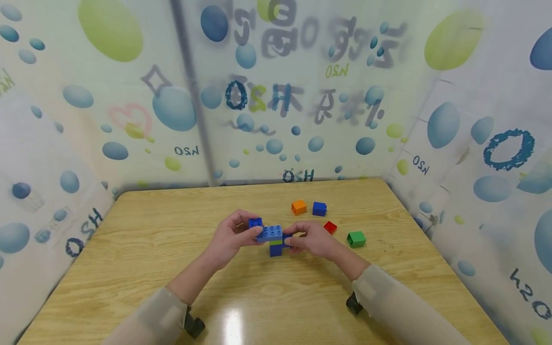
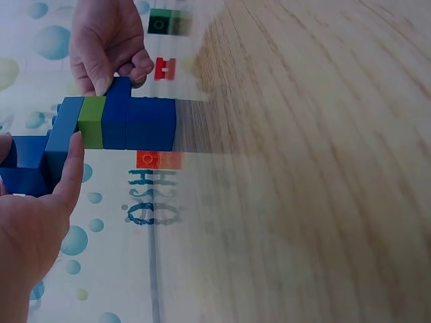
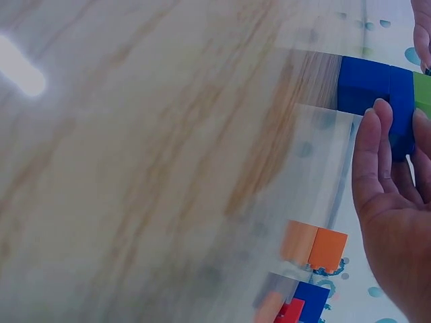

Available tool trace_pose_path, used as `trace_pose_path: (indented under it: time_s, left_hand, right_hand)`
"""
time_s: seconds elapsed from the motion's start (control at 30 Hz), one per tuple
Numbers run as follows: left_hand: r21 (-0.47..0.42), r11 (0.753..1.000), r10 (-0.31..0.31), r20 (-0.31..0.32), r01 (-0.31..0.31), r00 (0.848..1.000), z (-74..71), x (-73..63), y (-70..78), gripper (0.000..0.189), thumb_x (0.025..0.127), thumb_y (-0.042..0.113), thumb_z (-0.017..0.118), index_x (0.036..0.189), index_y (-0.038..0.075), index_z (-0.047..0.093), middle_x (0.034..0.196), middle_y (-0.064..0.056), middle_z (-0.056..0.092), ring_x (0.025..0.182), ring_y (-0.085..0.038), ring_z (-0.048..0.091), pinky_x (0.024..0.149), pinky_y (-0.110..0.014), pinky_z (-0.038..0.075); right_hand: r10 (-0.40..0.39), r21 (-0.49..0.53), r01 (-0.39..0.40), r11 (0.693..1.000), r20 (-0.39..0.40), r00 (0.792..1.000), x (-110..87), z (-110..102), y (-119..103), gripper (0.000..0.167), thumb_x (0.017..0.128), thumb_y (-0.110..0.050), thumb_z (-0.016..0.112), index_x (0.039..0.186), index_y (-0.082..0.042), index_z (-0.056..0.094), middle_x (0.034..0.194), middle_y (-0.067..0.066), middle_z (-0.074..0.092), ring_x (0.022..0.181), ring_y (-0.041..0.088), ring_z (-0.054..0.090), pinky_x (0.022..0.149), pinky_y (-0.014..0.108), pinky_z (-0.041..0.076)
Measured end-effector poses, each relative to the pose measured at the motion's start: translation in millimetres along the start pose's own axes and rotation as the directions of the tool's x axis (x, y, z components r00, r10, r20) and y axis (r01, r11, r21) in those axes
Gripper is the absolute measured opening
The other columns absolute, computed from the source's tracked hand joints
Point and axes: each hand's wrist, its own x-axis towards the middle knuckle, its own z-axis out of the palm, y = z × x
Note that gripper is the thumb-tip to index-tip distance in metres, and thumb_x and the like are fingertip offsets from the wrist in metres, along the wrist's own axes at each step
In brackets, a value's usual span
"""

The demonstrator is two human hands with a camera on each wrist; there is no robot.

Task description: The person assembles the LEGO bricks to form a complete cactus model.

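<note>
Between the two hands stands a stack of toy building bricks. Its base is a dark blue brick (image 1: 275, 250). Over that come another dark blue brick (image 2: 116, 121), sticking out to the right, a lime green brick (image 2: 91, 122) and a lighter blue studded brick (image 1: 272, 233). A small dark blue brick (image 1: 255, 222) sits at the stack's upper left, pinched by my left hand (image 1: 226, 239), whose finger also lies along the lighter blue brick. From the other side my right hand (image 1: 316, 238) pinches the outward end of the second dark blue brick.
Loose bricks lie on the wooden table (image 1: 172, 215) beyond and right of the stack: an orange brick (image 1: 299, 207), a blue brick (image 1: 319, 209), a red brick (image 1: 330, 227) and a green brick (image 1: 356, 239). A patterned curtain (image 1: 302, 143) hangs behind the table.
</note>
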Motion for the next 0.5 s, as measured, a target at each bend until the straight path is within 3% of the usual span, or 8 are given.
trace_pose_path:
  time_s: [0.5]
  left_hand:
    - [-0.009, 1.000, -0.018, -0.007, 0.018, 1.000, 0.6, 0.3, -1.4, 0.040, 0.105, 0.012, 0.076, 0.141, 0.001, 0.060, 0.123, -0.013, 0.061, 0.112, -0.027, 0.069, 0.095, -0.051, 0.066]
  right_hand:
    - [0.002, 0.002, -0.002, 1.000, 0.003, 1.000, 1.5, -0.5, 1.6, 0.028, 0.105, -0.013, 0.075, 0.132, -0.005, 0.076, 0.130, 0.015, 0.074, 0.094, 0.027, 0.082, 0.087, 0.040, 0.068]
